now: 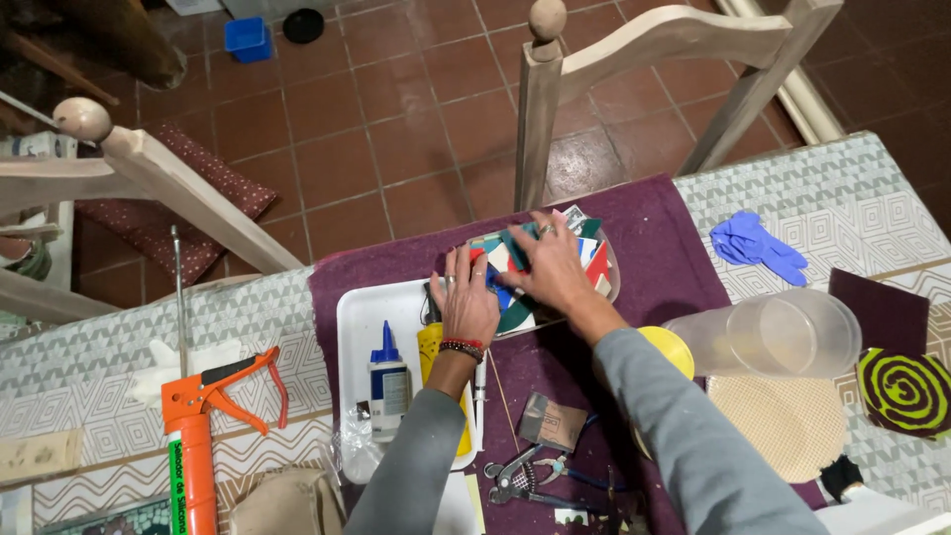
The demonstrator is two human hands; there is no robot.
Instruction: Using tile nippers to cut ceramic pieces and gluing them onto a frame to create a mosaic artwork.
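Both hands work in a clear dish (609, 260) of coloured tile pieces (512, 260) at the worktop's far middle, the right hand (551, 267) pinching a teal piece lying left-right while the left hand (465, 302) rests flat, fingers spread, holding nothing, just near-left.

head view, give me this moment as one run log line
left hand: flat on coloured pieces | right hand: on same pieces, over clear dish | nearby: white tray, glue bottle, nippers
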